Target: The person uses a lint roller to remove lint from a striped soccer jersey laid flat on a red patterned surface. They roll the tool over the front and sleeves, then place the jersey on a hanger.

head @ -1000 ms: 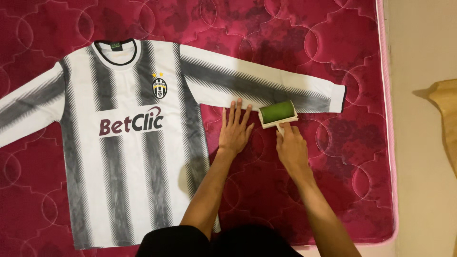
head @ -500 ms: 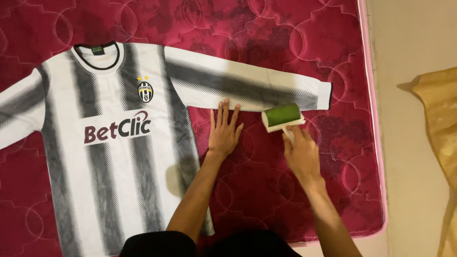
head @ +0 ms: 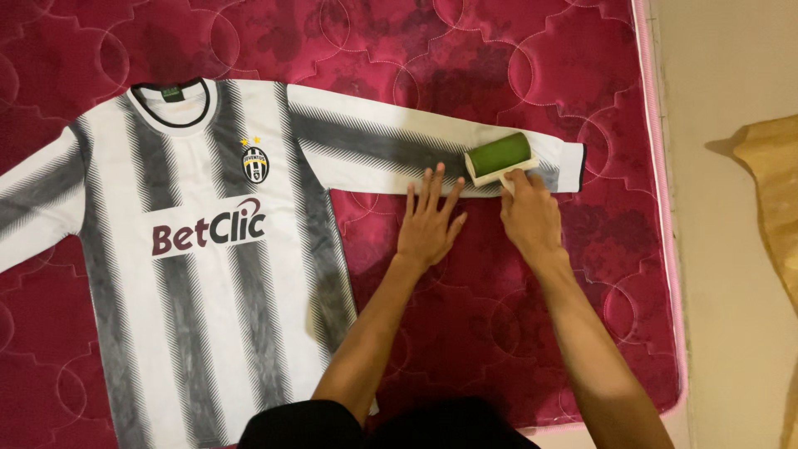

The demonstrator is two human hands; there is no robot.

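The black-and-white striped long-sleeved jersey of smooth synthetic knit [head: 208, 249] lies face up and flat on the crimson quilted mattress with stitched curved panels [head: 515, 349], its body at the left of the view and one sleeve stretched out to the right. The stripes fade at their edges into fine saw-tooth hatching, the round collar is trimmed in black, and a small crest and a line of dark red lettering sit on the chest. The extended sleeve [head: 391, 145] runs white above and grey below to a dark-edged cuff near the mattress's pink piped border. The left hand [head: 431, 224] lies palm down, fingers straight and spread, fingertips pressing the lower hem of that sleeve against the mattress. Just to its right, the right hand [head: 530, 218] has its fingers curled and closed around the short pale handle of the green cylindrical lint roller in a cream plastic frame [head: 499, 156], whose drum rests on the sleeve close to the cuff. In my judgement the rolling goes best with the flat hand kept close beside the drum to hold the thin fabric taut, with the drum square to the sleeve and moved under light, even pressure, since slick knit of this kind is likely to bunch or lift. At the far right lie a pale bare floor [head: 731, 83] and the rounded edge of a tan wooden object [head: 777, 175].
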